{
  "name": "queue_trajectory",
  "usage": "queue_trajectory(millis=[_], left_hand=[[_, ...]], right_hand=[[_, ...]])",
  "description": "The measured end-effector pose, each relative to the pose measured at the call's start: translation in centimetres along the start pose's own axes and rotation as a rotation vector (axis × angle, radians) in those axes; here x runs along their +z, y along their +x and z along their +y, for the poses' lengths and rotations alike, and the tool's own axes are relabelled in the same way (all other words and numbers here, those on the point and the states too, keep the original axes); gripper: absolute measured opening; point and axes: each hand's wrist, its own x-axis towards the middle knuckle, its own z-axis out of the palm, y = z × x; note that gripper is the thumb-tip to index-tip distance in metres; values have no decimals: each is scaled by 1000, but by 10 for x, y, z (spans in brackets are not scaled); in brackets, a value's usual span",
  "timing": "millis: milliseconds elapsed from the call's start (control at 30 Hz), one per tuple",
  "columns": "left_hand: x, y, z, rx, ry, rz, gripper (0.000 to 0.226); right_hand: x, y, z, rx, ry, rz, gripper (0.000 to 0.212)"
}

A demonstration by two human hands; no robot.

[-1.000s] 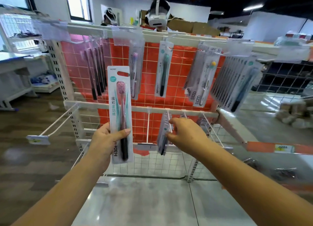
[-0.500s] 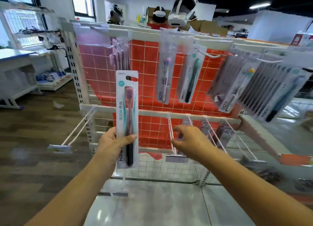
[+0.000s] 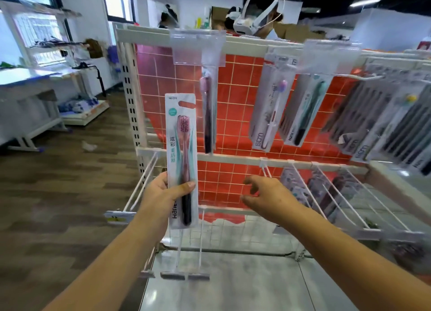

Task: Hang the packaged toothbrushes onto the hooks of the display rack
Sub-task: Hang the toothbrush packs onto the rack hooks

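Note:
My left hand [image 3: 164,193] grips the lower part of a packaged toothbrush [image 3: 182,147] with a pink head and holds it upright in front of the display rack [image 3: 233,158]. My right hand [image 3: 268,194] hovers empty with loosely curled fingers, just left of a white hook [image 3: 264,171] on the middle rail. Several packaged toothbrushes hang from the top row: a dark pink one [image 3: 207,115], a white one [image 3: 268,110], a teal one [image 3: 305,110] and a thick bunch [image 3: 382,122] at the right. More packs [image 3: 326,189] hang on the middle-row hooks at the right.
Bare white double hooks stick out at the lower left [image 3: 140,187] and bottom centre [image 3: 191,243]. The rack's grey base shelf [image 3: 221,287] lies below. People wearing headsets [image 3: 256,14] stand behind the rack. A table [image 3: 28,82] and wooden floor lie to the left.
My right hand has let go of the pack on the middle-row hook and drawn back to the left, empty. The view has shifted left along the rack; my left hand keeps its pack.

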Motion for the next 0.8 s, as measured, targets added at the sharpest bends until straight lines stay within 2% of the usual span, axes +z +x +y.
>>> queue_trajectory(millis=[267,467,800], left_hand=[[-6,27,24,51,20,-78,22],[14,48,44,129,-21,-154,24],[17,59,39,132,-43,-241,30]], right_hand=[[7,5,-8,55,33,30,44],[0,2,-2,121,49,68,41],[-7,10,13,170,-4,79,43]])
